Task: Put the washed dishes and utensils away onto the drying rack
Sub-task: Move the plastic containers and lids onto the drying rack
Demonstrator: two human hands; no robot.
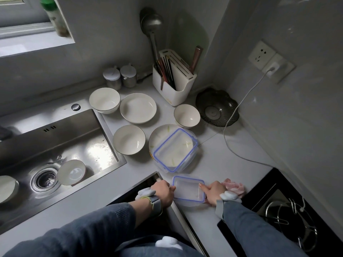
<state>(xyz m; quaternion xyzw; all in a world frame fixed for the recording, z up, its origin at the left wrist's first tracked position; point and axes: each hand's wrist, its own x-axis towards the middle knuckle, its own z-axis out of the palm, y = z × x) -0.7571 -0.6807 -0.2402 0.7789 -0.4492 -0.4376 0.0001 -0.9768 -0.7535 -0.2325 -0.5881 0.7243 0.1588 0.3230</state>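
A clear plastic container with a blue rim sits at the counter's near edge. My left hand grips its left side and my right hand grips its right side. Beyond it a second clear blue-rimmed container rests tilted on a white plate. Three white bowls and a shallow white plate stand on the grey counter. A white utensil holder with chopsticks and a ladle stands in the corner.
A steel sink on the left holds a small bowl by the drain. A dark glass dish, a white charger cable, a pink cloth, two lidded jars and a stove with a pot lid surround the work area.
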